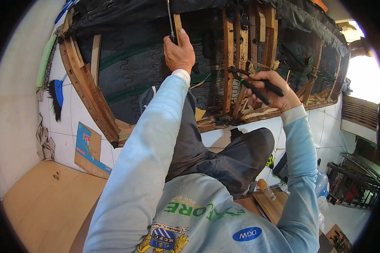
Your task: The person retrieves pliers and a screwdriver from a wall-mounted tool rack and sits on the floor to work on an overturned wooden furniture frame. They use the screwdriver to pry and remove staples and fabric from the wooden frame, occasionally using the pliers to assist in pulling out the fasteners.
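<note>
A sofa's stripped underside (126,71) lies across the upper view, with wooden frame rails, zigzag springs, green straps and dark torn fabric. My left hand (177,52) is closed around the black handle of a thin metal shaft (169,17), perhaps a screwdriver, beside a short wooden slat (178,25); its tip runs into the dark fabric at the top. My right hand (274,90) grips black-and-green handled pliers (257,88), whose jaws are at a vertical wooden rail (228,50) right of centre. Whether the jaws bite on anything is unclear.
A blue brush (57,99), green strip (46,61) and cardboard piece (90,149) lie at left, near a tan board (50,194). My legs are bent below the frame. At lower right are a clear bottle (268,189), water jug (321,183) and dark metal racks (352,185).
</note>
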### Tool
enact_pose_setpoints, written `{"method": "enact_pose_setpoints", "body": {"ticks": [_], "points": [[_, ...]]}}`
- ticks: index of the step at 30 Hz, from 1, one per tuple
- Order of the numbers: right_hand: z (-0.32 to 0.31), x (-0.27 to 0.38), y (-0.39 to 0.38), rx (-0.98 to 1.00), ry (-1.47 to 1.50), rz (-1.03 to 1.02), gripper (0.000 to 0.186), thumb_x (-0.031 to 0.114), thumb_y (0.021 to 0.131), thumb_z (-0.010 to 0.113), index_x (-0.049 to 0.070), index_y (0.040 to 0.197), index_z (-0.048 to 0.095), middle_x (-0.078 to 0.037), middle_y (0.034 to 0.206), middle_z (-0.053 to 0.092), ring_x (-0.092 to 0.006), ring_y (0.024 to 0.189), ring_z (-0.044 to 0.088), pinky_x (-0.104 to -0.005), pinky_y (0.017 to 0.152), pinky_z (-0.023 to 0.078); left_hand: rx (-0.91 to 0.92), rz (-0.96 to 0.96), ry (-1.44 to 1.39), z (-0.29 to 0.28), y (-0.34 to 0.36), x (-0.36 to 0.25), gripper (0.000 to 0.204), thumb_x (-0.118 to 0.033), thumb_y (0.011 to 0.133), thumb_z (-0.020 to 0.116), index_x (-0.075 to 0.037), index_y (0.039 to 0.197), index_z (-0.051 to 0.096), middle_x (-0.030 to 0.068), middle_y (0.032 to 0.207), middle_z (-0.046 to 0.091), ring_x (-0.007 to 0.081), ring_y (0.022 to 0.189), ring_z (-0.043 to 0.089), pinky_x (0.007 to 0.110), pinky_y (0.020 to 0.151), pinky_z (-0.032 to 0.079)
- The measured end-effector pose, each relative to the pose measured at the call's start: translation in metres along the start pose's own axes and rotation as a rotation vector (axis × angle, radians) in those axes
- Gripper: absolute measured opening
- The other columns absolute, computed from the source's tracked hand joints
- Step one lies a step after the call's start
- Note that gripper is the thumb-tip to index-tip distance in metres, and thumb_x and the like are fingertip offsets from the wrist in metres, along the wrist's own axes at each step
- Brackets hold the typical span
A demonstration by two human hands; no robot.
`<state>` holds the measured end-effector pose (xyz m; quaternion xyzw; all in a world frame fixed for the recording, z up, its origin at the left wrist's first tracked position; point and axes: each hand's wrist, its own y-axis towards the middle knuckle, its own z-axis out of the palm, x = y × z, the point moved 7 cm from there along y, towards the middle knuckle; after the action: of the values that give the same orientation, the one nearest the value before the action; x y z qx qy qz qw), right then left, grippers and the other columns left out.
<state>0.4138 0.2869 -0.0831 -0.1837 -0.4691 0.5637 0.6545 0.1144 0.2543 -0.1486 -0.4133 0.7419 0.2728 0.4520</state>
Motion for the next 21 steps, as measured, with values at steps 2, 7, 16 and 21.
{"method": "enact_pose_setpoints", "body": {"ticks": [2, 7, 16, 21], "points": [[-0.003, 0.001, 0.003, -0.053, -0.061, 0.040, 0.032, 0.015, 0.106, 0.055, -0.005, 0.132, 0.054, 0.001, 0.065, 0.052, -0.0269, 0.079, 0.069, -0.0389, 0.066, 0.060, 0.002, 0.003, -0.006, 0.000, 0.000, 0.000, 0.081, -0.064, 0.105, 0.050, 0.009, 0.140, 0.056, 0.0366, 0.134, 0.065, 0.0544, 0.125, 0.062, 0.053, 0.108, 0.049], [0.004, 0.002, -0.005, -0.158, -0.193, -0.009, 0.032, 0.017, 0.106, 0.059, -0.005, 0.129, 0.058, 0.002, 0.063, 0.050, -0.0228, 0.075, 0.066, -0.0354, 0.064, 0.056, 0.030, -0.005, -0.021, 0.001, -0.001, -0.003, 0.081, -0.064, 0.105, 0.050, 0.009, 0.140, 0.056, 0.0368, 0.133, 0.065, 0.0540, 0.126, 0.062, 0.052, 0.109, 0.049], [-0.021, -0.031, 0.001, -0.082, -0.278, -0.129, 0.027, 0.019, 0.106, 0.063, 0.003, 0.128, 0.057, 0.003, 0.061, 0.045, -0.0220, 0.067, 0.068, -0.0341, 0.066, 0.063, 0.014, 0.007, -0.022, 0.000, -0.004, -0.007, 0.078, -0.064, 0.105, 0.051, 0.008, 0.136, 0.057, 0.0357, 0.129, 0.067, 0.0533, 0.121, 0.064, 0.054, 0.105, 0.050], [-0.006, -0.011, 0.002, -0.028, -0.343, 0.027, 0.040, 0.019, 0.109, 0.051, -0.006, 0.140, 0.045, -0.016, 0.081, 0.075, -0.0405, 0.100, 0.078, -0.0418, 0.078, 0.068, 0.001, 0.005, -0.017, -0.002, 0.000, -0.002, 0.077, -0.063, 0.105, 0.051, 0.008, 0.136, 0.058, 0.0356, 0.129, 0.067, 0.0537, 0.121, 0.064, 0.054, 0.105, 0.050]]}}
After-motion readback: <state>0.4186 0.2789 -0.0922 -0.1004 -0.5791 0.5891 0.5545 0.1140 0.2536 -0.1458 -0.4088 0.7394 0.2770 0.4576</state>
